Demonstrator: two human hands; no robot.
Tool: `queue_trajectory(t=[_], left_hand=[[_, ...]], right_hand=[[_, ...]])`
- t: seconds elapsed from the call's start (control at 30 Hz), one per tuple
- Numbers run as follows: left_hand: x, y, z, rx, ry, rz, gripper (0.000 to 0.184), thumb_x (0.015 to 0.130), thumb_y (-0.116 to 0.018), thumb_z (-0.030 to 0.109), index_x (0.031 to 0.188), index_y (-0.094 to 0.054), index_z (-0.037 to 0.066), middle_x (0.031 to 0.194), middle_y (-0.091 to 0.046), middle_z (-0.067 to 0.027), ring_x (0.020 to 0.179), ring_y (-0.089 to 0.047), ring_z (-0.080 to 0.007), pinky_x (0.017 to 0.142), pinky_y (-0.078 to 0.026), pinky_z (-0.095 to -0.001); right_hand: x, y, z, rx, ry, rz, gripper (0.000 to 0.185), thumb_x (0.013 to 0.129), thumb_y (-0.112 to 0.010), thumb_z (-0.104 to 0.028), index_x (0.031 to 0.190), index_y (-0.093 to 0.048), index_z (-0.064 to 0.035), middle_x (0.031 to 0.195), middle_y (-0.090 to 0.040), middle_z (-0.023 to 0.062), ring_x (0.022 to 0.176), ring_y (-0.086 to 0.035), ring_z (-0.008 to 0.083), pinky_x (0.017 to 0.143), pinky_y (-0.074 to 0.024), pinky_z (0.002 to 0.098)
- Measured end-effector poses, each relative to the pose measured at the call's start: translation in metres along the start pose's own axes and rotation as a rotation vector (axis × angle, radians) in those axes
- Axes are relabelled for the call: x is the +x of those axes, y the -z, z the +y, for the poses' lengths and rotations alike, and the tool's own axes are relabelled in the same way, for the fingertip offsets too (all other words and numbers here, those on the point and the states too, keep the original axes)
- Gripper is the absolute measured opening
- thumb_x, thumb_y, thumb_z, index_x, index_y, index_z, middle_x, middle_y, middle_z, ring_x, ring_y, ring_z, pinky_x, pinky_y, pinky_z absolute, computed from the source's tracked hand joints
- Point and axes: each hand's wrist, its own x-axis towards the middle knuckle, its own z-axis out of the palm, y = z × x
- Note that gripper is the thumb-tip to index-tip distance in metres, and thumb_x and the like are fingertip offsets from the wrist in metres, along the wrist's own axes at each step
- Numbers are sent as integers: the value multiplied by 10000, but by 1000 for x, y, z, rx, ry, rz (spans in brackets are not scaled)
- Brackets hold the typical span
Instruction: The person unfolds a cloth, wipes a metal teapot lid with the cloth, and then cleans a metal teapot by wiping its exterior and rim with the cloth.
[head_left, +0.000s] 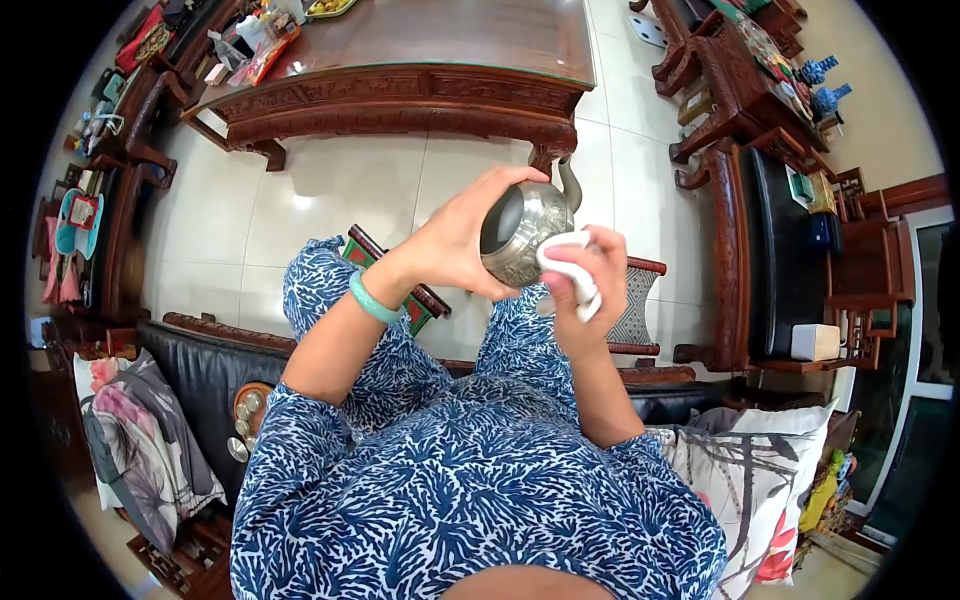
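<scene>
Metal pot (541,226), held in mid-air between the person's two hands, serves as the landmark. Largest around it is the carved wooden table (450,35), beyond the pot and well apart from it. A black-cushioned sofa (200,370) runs on the person's side of the pot. Lower than the pot are two stools: a green-seated stool (415,313) to its left and a woven-seat stool (634,308) to its right.

The pot lies tipped on its side, its dark mouth facing left. Past its far right edge shows a curved grey piece (571,183), probably the spout, though the join is hidden.

The left hand (458,238) is spread wide around the mouth end, fingers over the pot's far side and thumb along its near side. The right hand (603,285) is curled closer, pinching a white cloth (580,282) against the pot's right side. Smallest is the pale green bangle (372,300), left of the pot.

The step in hand looks like wiping the patterned outer wall. The next move seems to call for the left hand to turn the pot, bringing fresh wall under the cloth without loosening on the rounded metal.
</scene>
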Motion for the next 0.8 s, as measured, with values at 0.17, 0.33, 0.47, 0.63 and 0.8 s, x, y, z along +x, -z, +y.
queue_trajectory(t=[0.17, 0.33, 0.47, 0.63, 0.8], left_hand=[[0, -1, 5, 28, -63, -44, 983, 435, -828, 196, 1325, -417, 121, 1249, -485, -122, 1166, -503, -328, 998, -422, -395], [2, 1, 8, 71, -110, -70, 985, 440, -825, 188, 1331, -414, 115, 1268, -475, -130, 1193, -486, -334, 1025, -408, -393], [1, -2, -1, -86, -25, -89, 1081, 437, -895, 189, 1363, -348, 76, 1306, -461, -132, 1229, -458, -294, 1057, -358, -392], [4, 3, 0, -278, 197, -31, 1133, 456, -942, 161, 1373, -284, 64, 1325, -462, -113, 1198, -493, -256, 1013, -423, -376], [2, -19, -32, -935, 434, 340, 921, 597, -851, -27, 1358, -339, 62, 1248, -505, -139, 1117, -540, -233, 933, -488, -351]], right_hand=[[21, -2, 4, 586, -419, 134, 441, 814, -746, -188, 1174, -566, -8, 1088, -564, 67, 989, -525, 141, 886, -408, 258], [24, 8, 18, 660, -602, -75, 341, 815, -703, -77, 1122, -588, 16, 1097, -615, 60, 980, -563, 109, 873, -444, 258], [24, -2, 25, 683, -705, 26, 168, 855, -632, -11, 1020, -626, 19, 980, -669, 63, 857, -606, 102, 798, -484, 247], [26, -10, 27, 715, -614, 368, 142, 881, -615, -30, 1007, -620, 35, 966, -662, 80, 849, -607, 111, 797, -494, 261], [32, -13, 23, 603, -400, 523, 156, 883, -597, -12, 1028, -584, 45, 1064, -620, 118, 963, -582, 153, 882, -464, 300]])
